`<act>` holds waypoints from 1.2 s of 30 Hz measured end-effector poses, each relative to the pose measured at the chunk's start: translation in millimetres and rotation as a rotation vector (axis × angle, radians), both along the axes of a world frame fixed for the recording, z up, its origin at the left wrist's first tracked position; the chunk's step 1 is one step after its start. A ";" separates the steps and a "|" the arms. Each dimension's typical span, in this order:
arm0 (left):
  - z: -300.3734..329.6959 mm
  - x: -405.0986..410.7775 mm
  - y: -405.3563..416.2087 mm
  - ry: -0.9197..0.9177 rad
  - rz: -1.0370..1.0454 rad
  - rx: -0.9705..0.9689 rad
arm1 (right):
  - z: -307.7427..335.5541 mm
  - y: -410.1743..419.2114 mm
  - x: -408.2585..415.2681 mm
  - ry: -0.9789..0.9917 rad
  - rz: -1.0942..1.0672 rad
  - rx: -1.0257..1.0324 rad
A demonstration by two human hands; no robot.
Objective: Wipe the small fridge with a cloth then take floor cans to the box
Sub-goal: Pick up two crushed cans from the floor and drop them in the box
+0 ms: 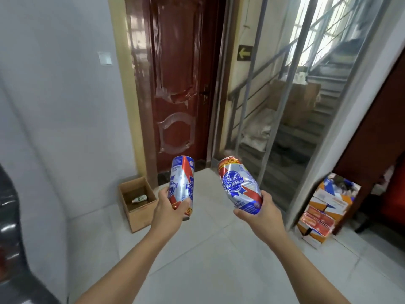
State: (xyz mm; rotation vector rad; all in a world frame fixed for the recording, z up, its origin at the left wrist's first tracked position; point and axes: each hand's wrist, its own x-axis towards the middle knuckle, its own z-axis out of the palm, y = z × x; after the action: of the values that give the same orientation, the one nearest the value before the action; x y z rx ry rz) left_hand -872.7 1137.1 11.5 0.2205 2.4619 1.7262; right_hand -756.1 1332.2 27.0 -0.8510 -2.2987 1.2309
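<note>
My left hand [169, 208] grips a tall silver, blue and red beer can [181, 183] near its lower end, held upside down. A second can of the same kind [240, 185], dented and tilted left, sits in the grip of my right hand [259, 212]. Both cans are held out in front of me above the tiled floor. An open brown cardboard box [140, 212] stands on the floor against the wall, left of and beyond my left hand. One small crumpled container [139, 199] lies inside it.
A dark red door [175, 84] is shut straight ahead. A glass partition [285, 106] with a stairwell behind it runs on the right. Stacked printed cartons [324, 207] stand by the right wall. A dark rounded object [11, 227] fills the left edge.
</note>
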 end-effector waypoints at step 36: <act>-40.4 -524.4 284.6 -0.107 0.681 0.168 | -36.0 304.2 -684.6 -0.124 0.673 0.050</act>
State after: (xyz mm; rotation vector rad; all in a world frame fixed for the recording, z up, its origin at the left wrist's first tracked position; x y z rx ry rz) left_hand -1397.0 1421.8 -28.8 -0.7636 2.4699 2.0999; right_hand -1440.7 1636.4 -9.1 -0.1177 -2.8191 1.3867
